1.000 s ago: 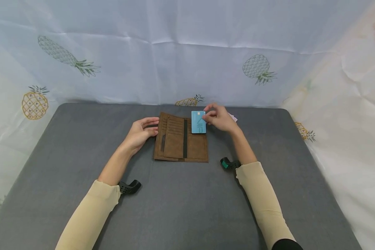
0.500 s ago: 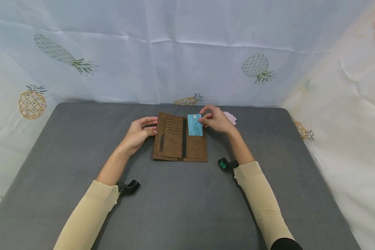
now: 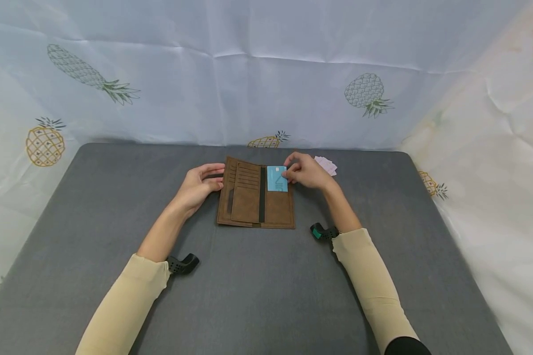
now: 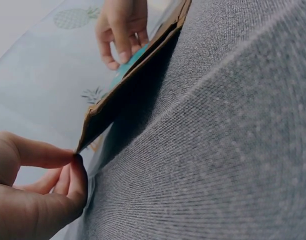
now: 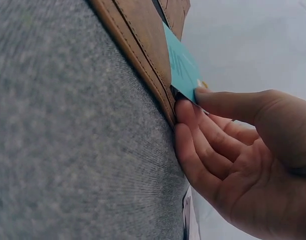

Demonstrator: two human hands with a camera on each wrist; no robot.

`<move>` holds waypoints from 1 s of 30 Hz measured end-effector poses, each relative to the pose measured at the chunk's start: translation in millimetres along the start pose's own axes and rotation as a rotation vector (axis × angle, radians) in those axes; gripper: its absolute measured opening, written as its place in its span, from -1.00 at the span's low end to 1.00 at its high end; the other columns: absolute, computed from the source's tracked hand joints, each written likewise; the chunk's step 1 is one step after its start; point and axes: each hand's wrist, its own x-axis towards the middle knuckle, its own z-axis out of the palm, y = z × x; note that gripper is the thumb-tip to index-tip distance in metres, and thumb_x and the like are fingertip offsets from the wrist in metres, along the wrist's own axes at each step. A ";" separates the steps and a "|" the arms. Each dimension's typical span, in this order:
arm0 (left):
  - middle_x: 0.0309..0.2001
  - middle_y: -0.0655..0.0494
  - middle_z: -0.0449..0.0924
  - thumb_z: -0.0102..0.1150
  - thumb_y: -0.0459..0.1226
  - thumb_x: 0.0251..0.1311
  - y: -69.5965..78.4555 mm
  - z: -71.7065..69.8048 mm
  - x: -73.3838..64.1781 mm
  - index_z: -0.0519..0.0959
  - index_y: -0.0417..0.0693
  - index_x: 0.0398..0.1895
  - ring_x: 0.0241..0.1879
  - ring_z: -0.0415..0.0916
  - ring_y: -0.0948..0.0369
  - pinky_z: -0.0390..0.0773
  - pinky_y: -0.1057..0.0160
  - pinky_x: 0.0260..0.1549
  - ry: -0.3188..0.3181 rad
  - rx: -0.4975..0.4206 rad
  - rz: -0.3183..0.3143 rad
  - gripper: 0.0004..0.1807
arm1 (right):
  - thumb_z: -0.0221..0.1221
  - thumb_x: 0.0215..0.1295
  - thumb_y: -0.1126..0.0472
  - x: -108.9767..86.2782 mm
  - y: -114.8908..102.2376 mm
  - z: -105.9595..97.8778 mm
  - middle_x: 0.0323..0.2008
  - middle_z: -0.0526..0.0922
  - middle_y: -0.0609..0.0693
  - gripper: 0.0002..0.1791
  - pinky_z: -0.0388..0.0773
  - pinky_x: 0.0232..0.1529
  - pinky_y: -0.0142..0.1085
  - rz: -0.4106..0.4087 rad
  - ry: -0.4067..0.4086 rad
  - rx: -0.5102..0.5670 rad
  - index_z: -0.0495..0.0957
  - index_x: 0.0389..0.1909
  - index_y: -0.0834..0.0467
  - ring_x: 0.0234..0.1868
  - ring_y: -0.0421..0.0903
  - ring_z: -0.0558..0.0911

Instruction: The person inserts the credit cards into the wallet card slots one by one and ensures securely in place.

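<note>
A brown wallet (image 3: 246, 202) lies spread at the table's middle, its left side raised, with card slots and a dark band down the centre. My left hand (image 3: 195, 188) pinches the wallet's left edge between thumb and fingers; the left wrist view shows that raised cover (image 4: 110, 107) at the fingertips. Over the wallet's right half is a light blue card (image 3: 277, 179) with a chip and large lettering. My right hand (image 3: 308, 171) pinches the card's right edge, and in the right wrist view the lower end of the card (image 5: 180, 67) overlaps the wallet's leather.
Pinkish papers (image 3: 326, 165) lie on the grey table (image 3: 248, 291) behind the right hand. A white cloth (image 3: 231, 98) printed with pineapples hangs along the table's far edge and sides. Each wrist wears a black camera band (image 3: 184, 265).
The right hand has brought the blue card left and down over the wallet's right half, and less of its lower end shows now. The left hand keeps its hold on the wallet.
</note>
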 end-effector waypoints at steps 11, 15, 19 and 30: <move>0.56 -0.26 0.33 -0.01 -0.58 0.52 -0.8 0.4 1.2 0.30 -0.23 0.64 0.49 0.46 -0.16 0.69 0.42 0.22 0.000 0.015 0.003 -0.35 | 0.37 0.45 0.30 -4.8 -8.0 -2.8 -0.34 0.69 0.04 -0.78 0.56 -0.29 -0.34 0.037 -0.027 -0.122 0.62 -0.04 0.34 -0.34 -0.14 0.59; 0.56 -0.26 0.33 0.00 -0.58 0.51 -1.5 0.0 1.9 0.29 -0.23 0.65 0.49 0.46 -0.16 0.69 0.42 0.23 -0.001 0.022 0.000 -0.34 | 0.40 0.43 0.25 -5.4 -7.1 -2.6 -0.32 0.69 0.03 -0.80 0.55 -0.27 -0.35 0.047 -0.035 -0.151 0.67 -0.08 0.30 -0.32 -0.14 0.57; 0.56 -0.26 0.33 0.01 -0.60 0.51 -0.8 -0.1 1.7 0.28 -0.23 0.65 0.49 0.46 -0.16 0.69 0.41 0.24 -0.001 0.022 -0.003 -0.34 | 0.42 0.41 0.25 -5.6 -7.0 -2.0 -0.31 0.69 0.04 -0.81 0.56 -0.25 -0.34 0.043 -0.039 -0.150 0.68 -0.12 0.29 -0.30 -0.13 0.58; 0.56 -0.26 0.32 0.00 -0.58 0.53 -0.2 0.7 0.5 0.29 -0.22 0.65 0.48 0.46 -0.14 0.68 0.42 0.24 0.001 0.018 -0.002 -0.35 | 0.43 0.39 0.28 -5.5 -7.5 -3.9 -0.37 0.69 0.00 -0.88 0.54 -0.28 -0.35 0.020 -0.071 -0.133 0.69 -0.22 0.24 -0.34 -0.14 0.57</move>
